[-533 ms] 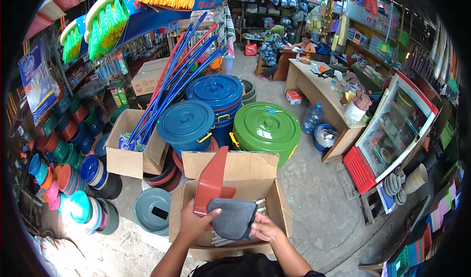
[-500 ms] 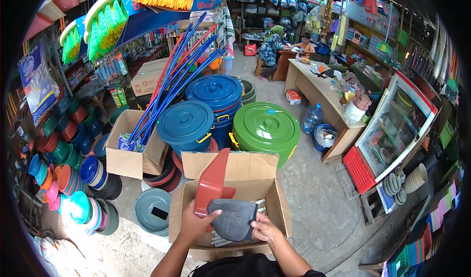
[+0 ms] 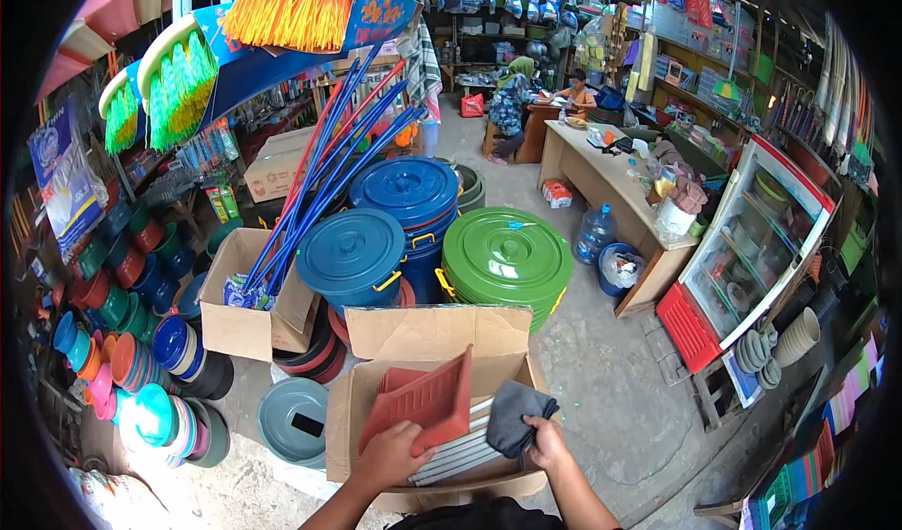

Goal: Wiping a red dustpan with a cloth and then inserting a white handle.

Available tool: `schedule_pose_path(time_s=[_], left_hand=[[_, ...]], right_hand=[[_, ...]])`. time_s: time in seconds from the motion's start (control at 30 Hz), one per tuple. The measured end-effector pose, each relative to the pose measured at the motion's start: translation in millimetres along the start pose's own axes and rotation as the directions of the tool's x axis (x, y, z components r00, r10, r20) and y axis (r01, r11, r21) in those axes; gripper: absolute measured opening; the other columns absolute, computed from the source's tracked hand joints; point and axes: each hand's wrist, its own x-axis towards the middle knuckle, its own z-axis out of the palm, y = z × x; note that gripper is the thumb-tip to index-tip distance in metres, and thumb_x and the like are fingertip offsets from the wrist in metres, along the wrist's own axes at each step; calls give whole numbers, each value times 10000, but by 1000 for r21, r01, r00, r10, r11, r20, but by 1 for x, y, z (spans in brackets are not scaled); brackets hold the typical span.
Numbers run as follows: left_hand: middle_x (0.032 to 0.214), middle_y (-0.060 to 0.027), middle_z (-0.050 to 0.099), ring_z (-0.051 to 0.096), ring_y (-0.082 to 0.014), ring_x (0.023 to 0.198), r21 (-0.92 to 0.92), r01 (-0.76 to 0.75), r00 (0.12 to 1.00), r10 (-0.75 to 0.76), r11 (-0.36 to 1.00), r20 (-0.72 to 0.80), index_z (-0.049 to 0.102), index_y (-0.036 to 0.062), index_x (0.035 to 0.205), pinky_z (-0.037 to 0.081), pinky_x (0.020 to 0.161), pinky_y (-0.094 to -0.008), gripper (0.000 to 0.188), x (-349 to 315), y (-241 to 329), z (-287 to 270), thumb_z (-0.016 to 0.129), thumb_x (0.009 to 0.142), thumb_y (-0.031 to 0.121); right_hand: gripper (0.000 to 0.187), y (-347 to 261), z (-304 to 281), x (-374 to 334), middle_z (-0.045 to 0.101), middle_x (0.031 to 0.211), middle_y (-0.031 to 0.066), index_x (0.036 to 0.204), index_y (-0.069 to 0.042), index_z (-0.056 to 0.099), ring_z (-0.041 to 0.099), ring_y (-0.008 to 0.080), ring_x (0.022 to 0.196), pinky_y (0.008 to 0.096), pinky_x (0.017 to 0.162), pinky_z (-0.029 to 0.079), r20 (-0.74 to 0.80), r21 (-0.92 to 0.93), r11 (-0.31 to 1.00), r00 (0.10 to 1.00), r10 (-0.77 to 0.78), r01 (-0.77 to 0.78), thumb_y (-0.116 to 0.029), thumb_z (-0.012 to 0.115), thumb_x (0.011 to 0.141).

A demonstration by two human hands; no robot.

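1. Your left hand [image 3: 395, 455] is closed around the lower edge of a red ribbed plastic panel [image 3: 421, 403], fingers wrapped over it and thumb underneath, and holds it tilted up above the open cardboard box [image 3: 376, 408].
2. Your right hand [image 3: 547, 439] is pinched shut on a dark grey cloth [image 3: 515, 415], which bunches and hangs from your fingers over the right side of the cardboard box.
3. Inside the cardboard box, under the panel and the cloth, lies a stack of pale grey flat pieces [image 3: 460, 455]; more red pieces show just behind the panel.
4. The back flap of the cardboard box stands up and almost touches the big green lidded bin [image 3: 507, 253] behind it.
5. Behind and to the left of the cardboard box stand two blue lidded bins [image 3: 352, 248], one in front of the other.
6. Left of the cardboard box sits a smaller cardboard box [image 3: 235, 328] holding a bundle of long blue and red broom handles [image 3: 319, 182] that lean up and to the right.
7. Just left of the cardboard box, on the floor, lies a grey-blue round lid [image 3: 293, 417].
8. Far behind the cardboard box, other people sit at a wooden desk [image 3: 601, 178].
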Motion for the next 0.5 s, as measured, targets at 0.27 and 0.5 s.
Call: schedule_pose_path(time_s=[0.27,0.5], left_hand=[[935,-62,612,673,-246,816,307,-563,816,455,768,357,589,119,981,533,694,-377,144,-7,0,56,527,869,185],[1023,-45,591,602,-214,983,323,-575,812,476,752,338,626,130,999,447,895,-361,246,-6,-1,39,667,828,303]], right_hand=[[337,11,1,28,649,1213,200,1250,48,553,667,299,1077,465,957,542,94,-137,974,977,191,-178,-179,498,1008],[312,48,-2,24,649,1147,219,1215,82,549,665,326,1035,485,900,562,-185,-262,965,982,-30,-19,-137,521,994]])
